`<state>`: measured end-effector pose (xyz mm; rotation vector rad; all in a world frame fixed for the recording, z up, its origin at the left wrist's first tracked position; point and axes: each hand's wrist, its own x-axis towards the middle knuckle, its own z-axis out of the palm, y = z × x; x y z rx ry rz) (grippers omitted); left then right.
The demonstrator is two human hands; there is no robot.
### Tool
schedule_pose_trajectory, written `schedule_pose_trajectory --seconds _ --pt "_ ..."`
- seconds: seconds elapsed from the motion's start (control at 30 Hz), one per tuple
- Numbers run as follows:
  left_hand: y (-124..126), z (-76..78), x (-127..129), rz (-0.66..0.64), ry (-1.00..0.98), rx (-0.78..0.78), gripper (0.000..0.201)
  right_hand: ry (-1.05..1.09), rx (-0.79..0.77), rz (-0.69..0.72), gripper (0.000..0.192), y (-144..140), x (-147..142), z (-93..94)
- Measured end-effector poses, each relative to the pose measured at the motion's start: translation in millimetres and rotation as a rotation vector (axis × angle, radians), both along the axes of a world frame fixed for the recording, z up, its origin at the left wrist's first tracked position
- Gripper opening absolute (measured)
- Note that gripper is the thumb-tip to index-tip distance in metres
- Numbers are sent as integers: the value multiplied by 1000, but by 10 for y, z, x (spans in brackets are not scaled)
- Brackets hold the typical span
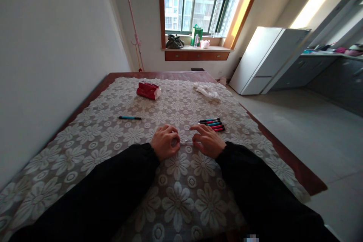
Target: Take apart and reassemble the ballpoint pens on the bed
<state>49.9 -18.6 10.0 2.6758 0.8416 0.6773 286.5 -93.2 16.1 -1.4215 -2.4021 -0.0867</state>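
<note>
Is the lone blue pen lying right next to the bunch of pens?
No, the blue pen lies apart, left of the hands, while the bunch of pens sits to their right.

- A thin pale rod (185, 143), too small to identify, lies level on the lace-covered desk (85, 136), spanning the gap between the two hands, its ends hidden under them.
- A bundle of pens (212, 124), red and teal with black tips, lies side by side just beyond the right hand (207, 140).
</note>
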Motion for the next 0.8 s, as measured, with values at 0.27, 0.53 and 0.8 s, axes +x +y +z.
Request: schedule_pose_trajectory --seconds 0.27,0.53,0.8 --pt "20 1 -3 26 -62 -39 15 76 16 -27 4 -16 -90 -30" --pt "54 -25 5 137 60 -71 18 79 51 -123 5 16 4 -45" --pt "-1 33 14 56 78 -60 21 53 49 -77 6 11 -39 -48"
